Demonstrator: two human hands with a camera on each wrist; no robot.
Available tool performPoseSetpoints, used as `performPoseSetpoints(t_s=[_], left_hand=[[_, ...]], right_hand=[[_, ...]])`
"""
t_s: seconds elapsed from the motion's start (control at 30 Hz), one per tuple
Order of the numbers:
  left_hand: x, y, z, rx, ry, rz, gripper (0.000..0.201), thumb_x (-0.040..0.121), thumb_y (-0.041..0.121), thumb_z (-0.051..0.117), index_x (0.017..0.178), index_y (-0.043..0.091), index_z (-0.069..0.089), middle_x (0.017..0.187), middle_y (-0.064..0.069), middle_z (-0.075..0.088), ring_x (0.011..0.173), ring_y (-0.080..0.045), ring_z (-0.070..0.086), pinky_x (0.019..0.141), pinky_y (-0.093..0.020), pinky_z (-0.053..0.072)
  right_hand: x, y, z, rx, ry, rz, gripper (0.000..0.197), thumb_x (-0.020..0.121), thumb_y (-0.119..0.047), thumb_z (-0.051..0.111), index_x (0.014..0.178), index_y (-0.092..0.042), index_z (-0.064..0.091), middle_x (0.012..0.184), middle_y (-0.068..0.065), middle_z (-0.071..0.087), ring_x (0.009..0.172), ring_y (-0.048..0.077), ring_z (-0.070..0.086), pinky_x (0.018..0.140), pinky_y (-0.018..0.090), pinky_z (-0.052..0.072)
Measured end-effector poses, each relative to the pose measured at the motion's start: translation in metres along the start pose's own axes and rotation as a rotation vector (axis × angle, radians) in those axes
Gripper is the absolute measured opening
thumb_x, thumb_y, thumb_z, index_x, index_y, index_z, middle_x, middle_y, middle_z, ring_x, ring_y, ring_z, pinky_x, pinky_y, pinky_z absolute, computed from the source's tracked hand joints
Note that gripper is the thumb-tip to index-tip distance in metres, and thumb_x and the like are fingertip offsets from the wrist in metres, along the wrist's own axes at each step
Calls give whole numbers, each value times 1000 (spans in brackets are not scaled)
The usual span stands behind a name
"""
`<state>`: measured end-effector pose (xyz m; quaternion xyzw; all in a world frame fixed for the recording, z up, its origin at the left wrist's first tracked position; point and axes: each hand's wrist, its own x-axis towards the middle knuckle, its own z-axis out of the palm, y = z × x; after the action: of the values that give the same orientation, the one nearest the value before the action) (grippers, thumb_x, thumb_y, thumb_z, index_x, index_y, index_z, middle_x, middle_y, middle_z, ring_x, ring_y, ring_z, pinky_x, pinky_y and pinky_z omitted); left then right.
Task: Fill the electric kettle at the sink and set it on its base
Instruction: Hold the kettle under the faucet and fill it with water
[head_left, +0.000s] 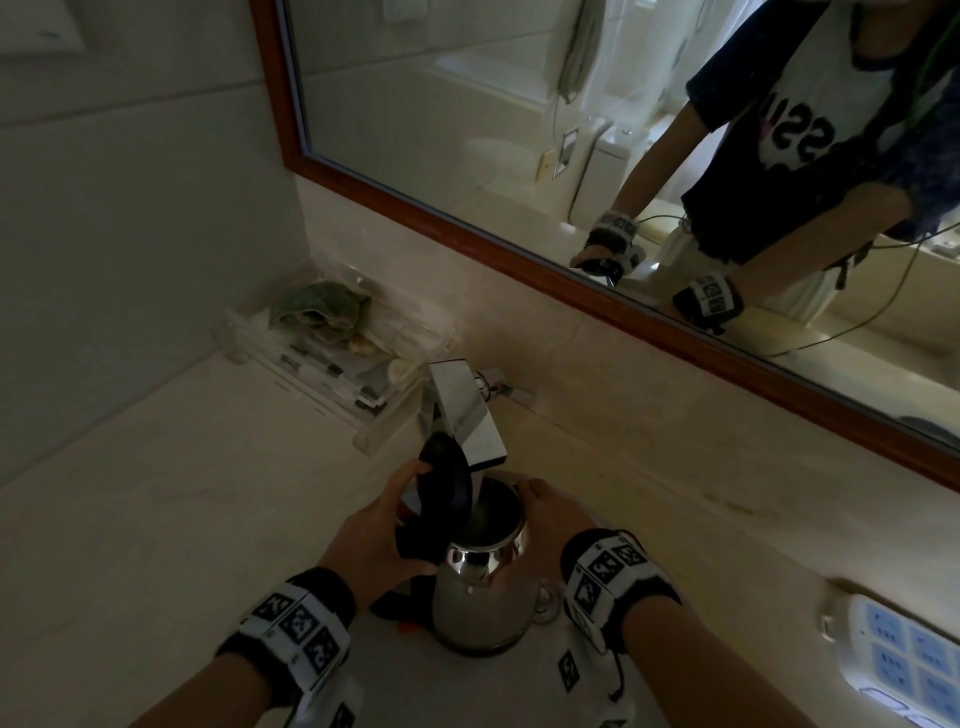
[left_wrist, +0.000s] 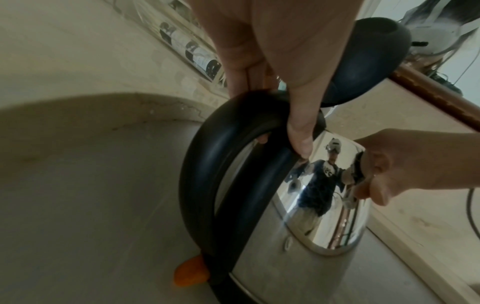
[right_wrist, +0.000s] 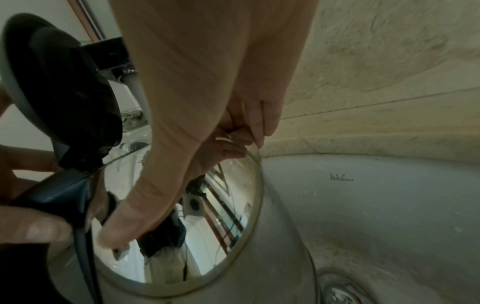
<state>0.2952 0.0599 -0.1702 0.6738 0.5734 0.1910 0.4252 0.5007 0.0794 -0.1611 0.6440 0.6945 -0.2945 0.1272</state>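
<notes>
A stainless steel kettle (head_left: 483, 597) stands upright over the sink basin (right_wrist: 376, 205), its mouth right under the chrome faucet (head_left: 465, 410). Its black lid (head_left: 441, 478) is flipped open. A pale stream runs from the spout into the opening. My left hand (head_left: 384, 525) grips the black handle (left_wrist: 207, 164), thumb up by the lid hinge. My right hand (head_left: 545, 514) curls round the kettle's shiny shoulder (right_wrist: 207, 236) on the side away from the handle. An orange switch (left_wrist: 191, 273) sticks out at the handle's foot.
A clear tray (head_left: 337, 364) of toiletries sits on the counter behind and left of the faucet. A wood-framed mirror (head_left: 571, 130) runs along the back wall. A white power strip (head_left: 904, 654) lies on the counter at right. The drain (right_wrist: 342, 294) is below the kettle.
</notes>
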Motion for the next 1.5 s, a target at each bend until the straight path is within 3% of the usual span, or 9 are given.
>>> performPoseSetpoints(t_s=[0.17, 0.33, 0.47, 0.63, 0.93, 1.13, 1.27, 1.43, 1.5], left_hand=[[-1, 0, 0, 2, -2, 7, 96, 64, 14, 79, 120, 46, 8, 85, 25, 42, 85, -10, 49, 77, -21, 37], [-2, 0, 2, 16, -9, 11, 93, 64, 15, 79, 117, 47, 10, 87, 18, 44, 87, -11, 49, 78, -22, 37], [-3, 0, 2, 33, -10, 9, 96, 65, 15, 79, 125, 43, 9, 89, 12, 46, 88, -10, 49, 78, -21, 37], [-3, -1, 3, 46, -11, 13, 90, 64, 16, 79, 112, 51, 11, 91, 12, 46, 89, -9, 49, 79, -22, 37], [-2, 0, 2, 30, -21, -20, 95, 64, 18, 80, 121, 48, 9, 95, 7, 47, 91, -12, 49, 81, -23, 38], [-2, 1, 2, 37, -18, -2, 94, 64, 17, 80, 117, 45, 8, 96, 7, 46, 91, -10, 47, 80, -20, 35], [-3, 1, 2, 25, -16, -3, 92, 65, 17, 79, 117, 47, 9, 91, 14, 45, 89, -9, 47, 80, -20, 35], [-3, 0, 4, 33, -3, 17, 88, 64, 17, 79, 109, 54, 12, 87, 27, 42, 84, -9, 49, 76, -21, 36], [-3, 1, 4, 35, 2, 20, 86, 65, 18, 78, 106, 56, 14, 86, 26, 43, 83, -10, 49, 77, -22, 37]], right_hand=[[-1, 0, 1, 10, 11, -1, 113, 61, -50, 81, 149, -17, 19, 151, 6, 31, 136, 28, 38, 110, 37, 36], [-2, 1, 4, -1, 29, -15, 106, 65, -50, 79, 148, -18, 21, 150, 6, 31, 135, 27, 38, 110, 36, 35], [-3, 2, 4, 0, 11, -13, 107, 69, -48, 77, 150, -16, 15, 154, 7, 23, 139, 28, 33, 111, 36, 33], [-3, 1, 4, 8, 5, -7, 112, 65, -51, 78, 150, -17, 14, 154, 6, 24, 139, 27, 33, 112, 36, 33], [-5, -1, 2, 13, -5, -15, 111, 65, -47, 81, 149, -17, 16, 153, 7, 25, 139, 28, 33, 112, 36, 33], [-7, 0, 0, 35, 2, -35, 108, 71, -41, 79, 151, -18, 10, 155, 7, 21, 140, 28, 32, 112, 34, 32], [-6, -1, 1, 22, -9, -27, 110, 70, -43, 79, 151, -18, 8, 156, 8, 18, 141, 29, 31, 113, 36, 32], [0, -1, 0, -15, -89, 8, 118, 73, -46, 76, 153, -10, -3, 161, 12, 2, 146, 31, 19, 117, 38, 26], [1, 1, -2, -36, -98, 5, 114, 76, -46, 73, 153, -10, -4, 161, 11, 1, 147, 31, 17, 118, 38, 25]])
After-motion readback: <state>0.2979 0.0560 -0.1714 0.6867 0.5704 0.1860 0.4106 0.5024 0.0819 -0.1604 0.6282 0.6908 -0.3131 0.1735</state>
